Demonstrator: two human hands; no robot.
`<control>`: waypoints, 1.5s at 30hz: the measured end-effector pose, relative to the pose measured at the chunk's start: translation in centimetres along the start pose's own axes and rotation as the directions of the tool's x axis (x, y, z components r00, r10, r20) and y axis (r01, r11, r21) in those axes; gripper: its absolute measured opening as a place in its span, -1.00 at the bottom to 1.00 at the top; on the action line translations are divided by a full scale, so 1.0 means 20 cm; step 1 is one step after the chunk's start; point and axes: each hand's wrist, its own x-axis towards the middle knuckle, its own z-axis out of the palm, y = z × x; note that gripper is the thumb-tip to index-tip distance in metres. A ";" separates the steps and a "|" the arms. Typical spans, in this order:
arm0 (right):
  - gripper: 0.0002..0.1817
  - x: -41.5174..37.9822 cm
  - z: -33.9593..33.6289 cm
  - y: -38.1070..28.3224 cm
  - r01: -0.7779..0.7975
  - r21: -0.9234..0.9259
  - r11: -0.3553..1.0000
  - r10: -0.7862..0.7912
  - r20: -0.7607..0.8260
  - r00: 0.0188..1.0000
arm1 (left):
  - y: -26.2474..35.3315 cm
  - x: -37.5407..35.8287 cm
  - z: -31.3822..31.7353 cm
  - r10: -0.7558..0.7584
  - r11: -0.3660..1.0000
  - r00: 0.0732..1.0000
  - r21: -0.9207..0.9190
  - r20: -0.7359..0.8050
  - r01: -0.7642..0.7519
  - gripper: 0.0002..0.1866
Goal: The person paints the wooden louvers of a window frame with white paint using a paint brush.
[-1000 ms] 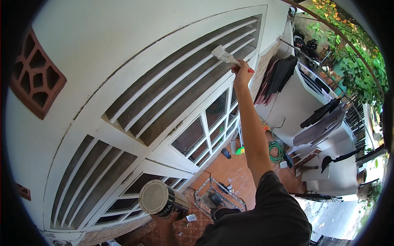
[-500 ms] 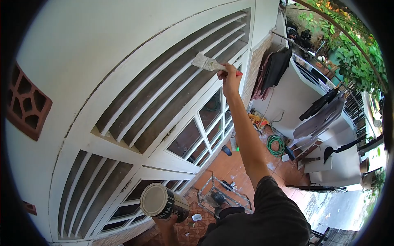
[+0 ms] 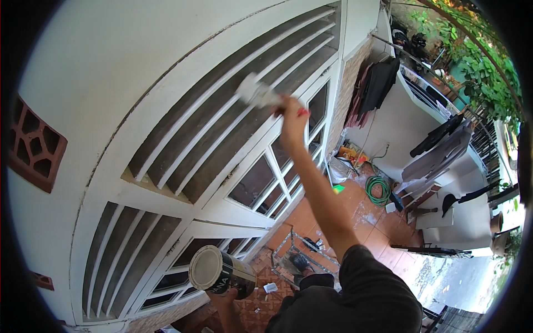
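Observation:
My right hand (image 3: 292, 119) is closed round the red handle of a paintbrush (image 3: 259, 92), whose wide, pale-coated head is smeared by motion. The brush overlaps the white slats (image 3: 230, 102) of the upper louvred vent, out at the end of my raised arm. Low in the view, my left hand (image 3: 225, 297) grips a paint can (image 3: 223, 271) from underneath and the side. Its round pale top faces the wall, and dark lettering shows on its label. White-framed window panes (image 3: 261, 186) lie just below the vent.
A smaller louvred vent (image 3: 125, 261) is at lower left, and a brown patterned block (image 3: 38, 145) at far left. My foot is on a paint-spattered metal stand (image 3: 288, 250) above the tiled floor (image 3: 361, 213). A green hose (image 3: 378, 190) lies coiled near hanging clothes (image 3: 375, 83).
My right hand and the paintbrush have moved left and slightly down along the slats. My left hand and the can stay nearly in place, and the view has shifted slightly.

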 end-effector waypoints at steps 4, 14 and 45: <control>-0.67 -0.39 0.14 -0.12 -0.199 -0.013 0.980 0.200 0.112 0.974 | -0.01 0.01 0.01 0.006 0.998 1.000 -0.060 -0.012 -0.006 0.25; -0.73 0.17 0.00 -0.05 0.136 -0.019 0.990 -0.135 -0.306 0.942 | 0.07 -0.05 -0.07 0.042 0.999 0.999 0.010 0.012 -0.042 0.17; -0.77 1.09 -0.31 0.00 0.170 -0.041 0.985 -0.174 -0.314 0.933 | -0.03 0.15 0.13 -0.063 0.993 0.991 -0.088 0.114 0.073 0.24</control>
